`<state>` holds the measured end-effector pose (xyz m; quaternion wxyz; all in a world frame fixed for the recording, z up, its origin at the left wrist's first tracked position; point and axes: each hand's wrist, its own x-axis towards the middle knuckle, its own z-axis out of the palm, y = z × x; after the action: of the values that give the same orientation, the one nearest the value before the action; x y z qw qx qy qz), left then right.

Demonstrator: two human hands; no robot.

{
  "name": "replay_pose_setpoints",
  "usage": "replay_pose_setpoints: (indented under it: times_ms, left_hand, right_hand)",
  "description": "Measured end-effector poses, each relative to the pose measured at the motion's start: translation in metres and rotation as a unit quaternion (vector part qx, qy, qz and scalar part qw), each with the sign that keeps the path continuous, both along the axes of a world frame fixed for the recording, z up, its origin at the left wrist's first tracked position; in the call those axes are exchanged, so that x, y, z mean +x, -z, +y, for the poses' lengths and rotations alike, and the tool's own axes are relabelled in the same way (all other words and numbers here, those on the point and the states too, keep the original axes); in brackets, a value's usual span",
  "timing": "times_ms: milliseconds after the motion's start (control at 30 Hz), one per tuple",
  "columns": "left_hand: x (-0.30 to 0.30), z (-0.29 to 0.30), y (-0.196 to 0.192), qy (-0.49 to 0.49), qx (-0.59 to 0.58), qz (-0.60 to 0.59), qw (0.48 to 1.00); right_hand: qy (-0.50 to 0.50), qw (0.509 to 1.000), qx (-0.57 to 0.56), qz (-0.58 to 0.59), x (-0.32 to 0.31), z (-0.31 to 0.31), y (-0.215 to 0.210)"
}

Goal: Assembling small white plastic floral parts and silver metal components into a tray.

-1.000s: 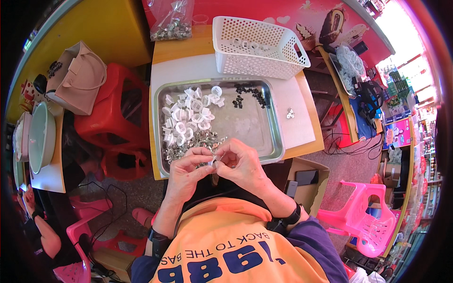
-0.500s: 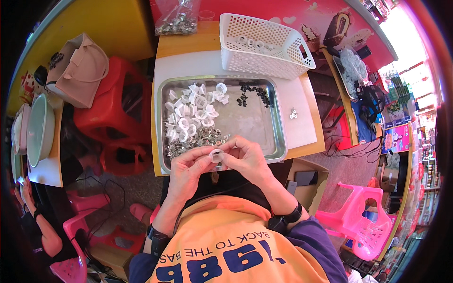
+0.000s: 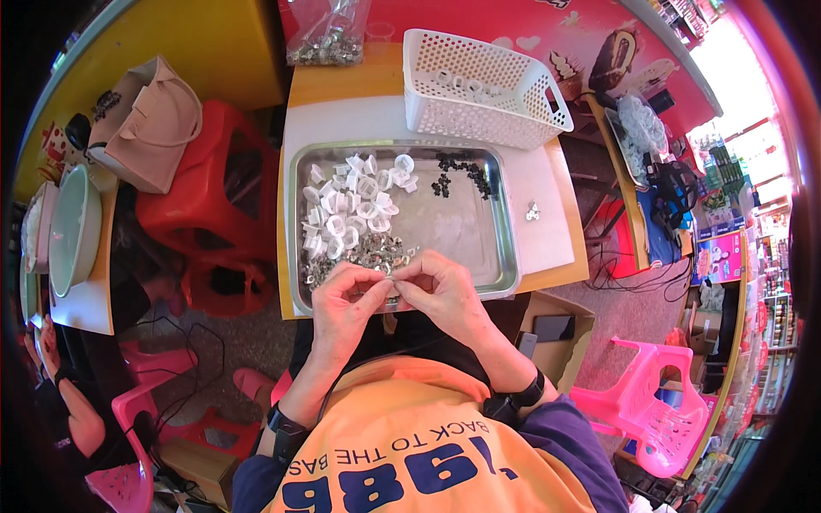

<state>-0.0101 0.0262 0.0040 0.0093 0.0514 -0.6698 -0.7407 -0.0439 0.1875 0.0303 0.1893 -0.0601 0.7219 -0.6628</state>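
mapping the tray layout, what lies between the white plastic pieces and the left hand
In the head view, small silvery metal pieces lie between the white plastic pieces and the left hand.

The tray (image 3: 453, 244) looks glossy metal, the white pieces (image 3: 367, 187) smooth plastic, the basket (image 3: 470, 121) matt plastic, the tabletop (image 3: 342, 83) wood.

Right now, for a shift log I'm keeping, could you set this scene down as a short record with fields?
Left hand: fingertips pinching a small piece, mostly hidden
Right hand: fingertips at the same piece, close against the left's
Hands' place: over the near edge of the metal tray
Tray, left side: white plastic parts, with loose metal bits nearer the person
Tray, far right: black pieces
Right of tray: small metal parts on a white sheet
Beyond tray: white perforated basket; clear bag to its left
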Motion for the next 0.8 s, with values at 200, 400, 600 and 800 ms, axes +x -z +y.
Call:
replay_pose_setpoints:
  times_ms: [200,400,600,800]
  left_hand:
    - [-0.001,0.004,-0.001,0.004,0.057,-0.044,0.997]
    - [-0.003,-0.002,0.007,0.002,0.165,-0.065,0.984]
    - [0.001,-0.012,0.019,-0.046,0.234,-0.013,0.971]
    - [0.0,-0.014,0.028,-0.05,0.237,0.001,0.97]
  right_hand:
    - [-0.026,0.999,0.032,0.027,-0.002,0.004,-0.001]
    - [-0.054,0.993,0.062,0.084,-0.039,0.02,-0.03]
    - [0.097,0.954,0.173,0.223,-0.155,0.066,-0.093]
    - [0.185,0.859,0.315,0.358,-0.177,0.055,-0.074]
